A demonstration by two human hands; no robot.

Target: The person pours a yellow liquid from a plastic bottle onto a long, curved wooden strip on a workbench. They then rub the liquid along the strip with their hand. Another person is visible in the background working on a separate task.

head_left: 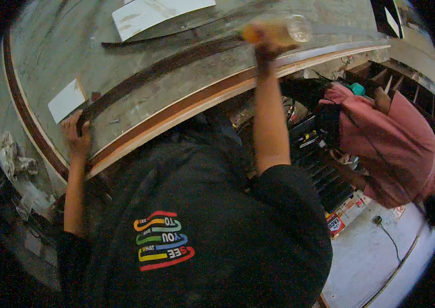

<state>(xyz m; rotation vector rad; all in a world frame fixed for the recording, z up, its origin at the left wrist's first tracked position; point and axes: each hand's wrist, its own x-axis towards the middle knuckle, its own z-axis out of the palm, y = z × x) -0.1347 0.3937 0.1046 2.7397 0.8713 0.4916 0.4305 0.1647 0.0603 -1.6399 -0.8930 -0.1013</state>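
Note:
A long dark brown strip point(140, 77) curves over the grey worktop point(176, 102). At its left end my left hand point(77, 134) has bent fingers closed about the strip, beside a small white rectangular piece point(67, 101). My right arm reaches far out over the bench. The right hand point(267, 49), smeared by motion, is closed around a yellow-orange bottle point(279, 32) with a clear, rounded end toward the right. This bottle is tipped on its side above the strip's right part. Its exact kind is too blurred to tell.
A larger white board point(161, 15) and a thin dark strip point(171, 38) lie farther back. Wooden edging point(176, 115) borders the bench near me. At right, a person in a pink top point(387, 138) bends beside tools and a white surface point(361, 267) with a cable.

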